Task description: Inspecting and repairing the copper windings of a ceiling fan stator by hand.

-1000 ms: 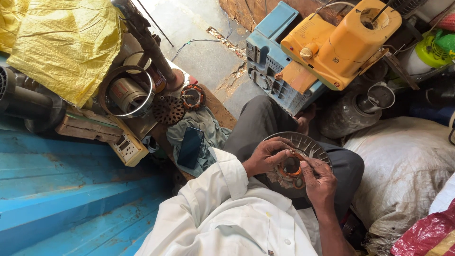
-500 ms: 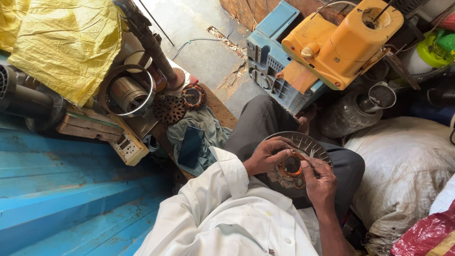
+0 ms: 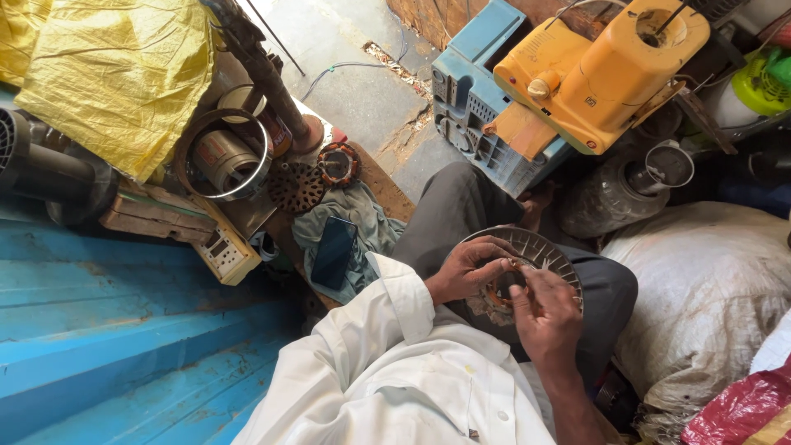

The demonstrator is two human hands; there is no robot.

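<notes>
A seated person works on a round finned metal motor housing point(image 3: 540, 251) resting on the lap, copper windings point(image 3: 497, 294) at its centre. The left hand point(image 3: 468, 268), fingers curled, grips the housing's near rim; the right hand point(image 3: 545, 317) pinches at the windings. A black phone point(image 3: 333, 251) lies on grey cloth point(image 3: 369, 227) nearby

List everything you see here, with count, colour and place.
Motor housing: one, grey, round, on the lap.
Copper winding: one, orange, inside the housing.
Phone: one, black, on a grey-green cloth.
Stator cores: two, rusty, beside the cloth.
Yellow sheet: one, top left.
Orange casing: one, on a blue crate.
White sack: one, right.
Blue steps: bottom left.
Left hand: on the winding.
Right hand: on the winding.
</notes>
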